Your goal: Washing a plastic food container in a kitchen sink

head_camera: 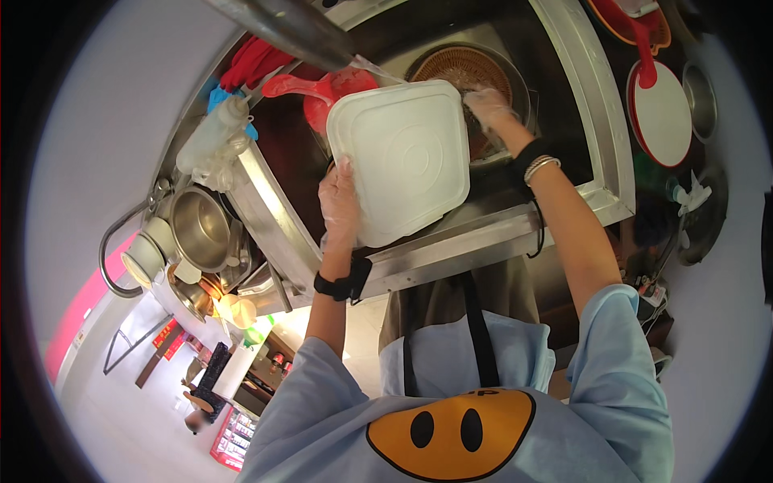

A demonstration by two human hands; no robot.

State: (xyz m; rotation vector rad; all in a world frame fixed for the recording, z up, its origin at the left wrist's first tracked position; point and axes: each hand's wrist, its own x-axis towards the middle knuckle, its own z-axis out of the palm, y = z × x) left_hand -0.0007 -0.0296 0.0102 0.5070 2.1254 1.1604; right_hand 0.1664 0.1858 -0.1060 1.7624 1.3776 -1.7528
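A square white plastic lid (416, 166) with ring-shaped ridges is tilted over a steel sink (290, 187). My left hand (339, 208), in a clear plastic glove, grips its left edge with the thumb on top. Past its right edge is my right hand (490, 108), also gloved and slightly blurred, over a round metal basin (524, 90). A brown woven basket (465, 63) sits in that basin. Whether the right fingers hold anything is unclear. From the metal faucet (296, 30), a water stream runs towards the lid's far edge. A red plastic scoop (326, 90) lies left of the lid, partly covered.
Red gloves (250, 60) and a translucent plastic bottle (211, 136) are at the sink's left rim. Steel pots (202, 226) and white bowls (148, 253) stand further left. At right are a red-rimmed white round object (659, 115) and cables (655, 308). A person (205, 386) is far back.
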